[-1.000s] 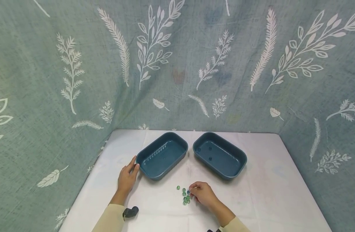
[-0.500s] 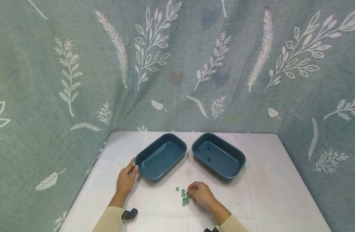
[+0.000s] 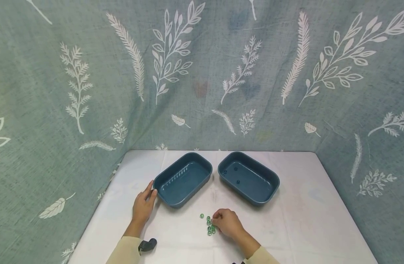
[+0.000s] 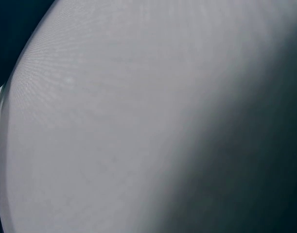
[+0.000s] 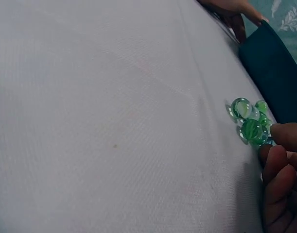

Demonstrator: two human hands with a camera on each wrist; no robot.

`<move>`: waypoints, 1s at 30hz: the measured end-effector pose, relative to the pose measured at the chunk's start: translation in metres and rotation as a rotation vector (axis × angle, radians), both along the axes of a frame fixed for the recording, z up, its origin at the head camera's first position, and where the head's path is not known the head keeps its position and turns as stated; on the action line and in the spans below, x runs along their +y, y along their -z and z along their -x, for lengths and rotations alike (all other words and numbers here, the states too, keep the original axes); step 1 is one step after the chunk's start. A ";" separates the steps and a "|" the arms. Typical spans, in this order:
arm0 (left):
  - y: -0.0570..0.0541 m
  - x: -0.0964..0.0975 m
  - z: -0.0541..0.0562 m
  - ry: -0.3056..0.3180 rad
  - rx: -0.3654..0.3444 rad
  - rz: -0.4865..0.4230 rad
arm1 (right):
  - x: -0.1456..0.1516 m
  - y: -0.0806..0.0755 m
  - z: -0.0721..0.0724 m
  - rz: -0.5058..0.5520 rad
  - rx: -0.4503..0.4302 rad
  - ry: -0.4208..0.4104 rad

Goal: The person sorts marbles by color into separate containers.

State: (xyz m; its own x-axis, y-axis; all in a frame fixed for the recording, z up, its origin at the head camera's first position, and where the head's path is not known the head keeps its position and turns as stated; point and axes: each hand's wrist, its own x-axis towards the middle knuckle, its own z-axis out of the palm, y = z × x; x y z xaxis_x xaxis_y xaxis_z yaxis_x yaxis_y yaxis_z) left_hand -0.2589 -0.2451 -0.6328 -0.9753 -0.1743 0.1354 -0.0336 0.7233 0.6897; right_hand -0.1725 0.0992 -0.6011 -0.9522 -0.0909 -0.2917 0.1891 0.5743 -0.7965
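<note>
On the cloth (image 3: 304, 220), the left tray (image 3: 184, 179) is being touched, not clasped, by the left hand (image 3: 143, 207); there too, by the right hand (image 3: 229, 222), marbles (image 5: 252, 130) are being reached, whether one is being pinched cannot be told. Light, slippery glass is being presumed, fingertip holds across the middle being advised.

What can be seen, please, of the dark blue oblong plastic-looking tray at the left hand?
The dark blue oblong plastic-looking tray has rounded corners, a narrow rim and pale streaks, perhaps reflections, along one inner wall. It stands upright, set diagonally, on the white cloth-covered surface; the person's left hand touches its left corner.
</note>
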 end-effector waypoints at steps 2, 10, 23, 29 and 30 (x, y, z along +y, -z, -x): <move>-0.001 0.000 0.000 0.000 -0.003 0.001 | 0.000 0.000 -0.001 -0.009 0.018 -0.009; -0.002 -0.001 0.001 0.009 -0.004 -0.021 | 0.002 -0.001 -0.002 0.013 0.041 -0.030; -0.001 0.000 0.000 0.007 -0.040 -0.011 | 0.011 0.005 -0.005 0.190 0.038 0.020; 0.000 -0.001 0.000 0.006 -0.040 -0.002 | 0.015 0.004 -0.007 0.257 0.013 0.039; 0.000 -0.001 0.000 0.005 -0.032 0.000 | 0.016 0.003 -0.007 0.267 0.003 0.045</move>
State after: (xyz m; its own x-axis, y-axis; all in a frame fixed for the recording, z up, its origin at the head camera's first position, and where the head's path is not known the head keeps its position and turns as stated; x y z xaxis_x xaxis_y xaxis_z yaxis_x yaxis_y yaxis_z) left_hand -0.2593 -0.2464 -0.6329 -0.9801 -0.1693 0.1039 -0.0519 0.7233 0.6886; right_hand -0.1655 0.1150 -0.6040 -0.9578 -0.1218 -0.2604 0.2074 0.3344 -0.9193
